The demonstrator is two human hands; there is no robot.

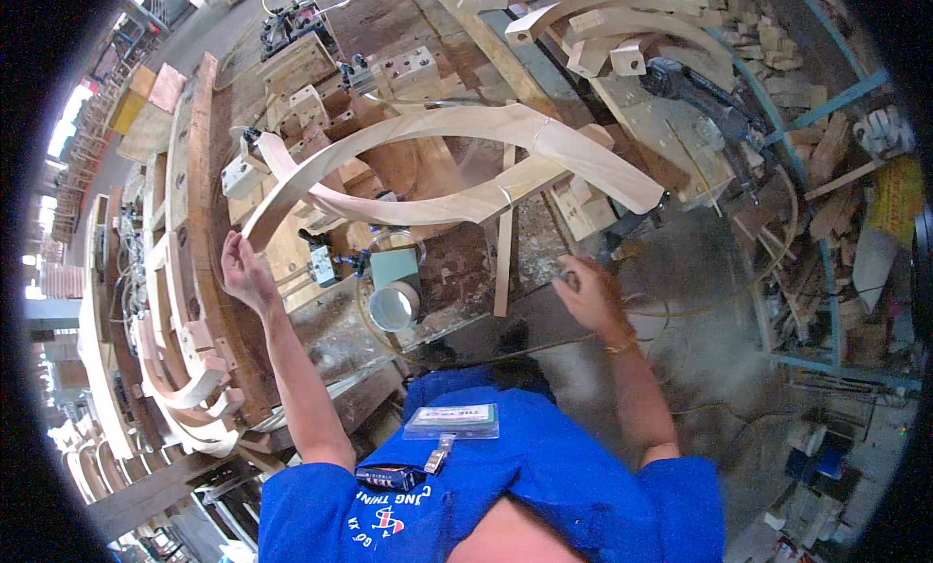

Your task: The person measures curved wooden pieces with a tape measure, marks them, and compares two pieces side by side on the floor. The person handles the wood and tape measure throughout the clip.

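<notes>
A pale curved wooden frame point(408, 128) lies across the jig on the workbench, its two bowed pieces meeting at a joint on the right. My left hand point(249, 279) has its fingers closed around the left end of the upper bowed piece. Lower right of the joint, apart from the frame, my right hand point(589, 299) has curled fingers; whether something small is in them is hard to make out. A thin wooden strip point(503, 262) passes beneath the frame. Near the bench's front edge, a round white container point(394, 307) sits against a grey-green block point(395, 266).
Wooden jig blocks with air clamps point(325, 264) and hoses surround the frame. A black power tool point(702, 99) lies at the right, below several curved wooden parts point(622, 24). A blue metal rack point(826, 111) holds offcuts. A long wooden beam point(199, 223) borders the left.
</notes>
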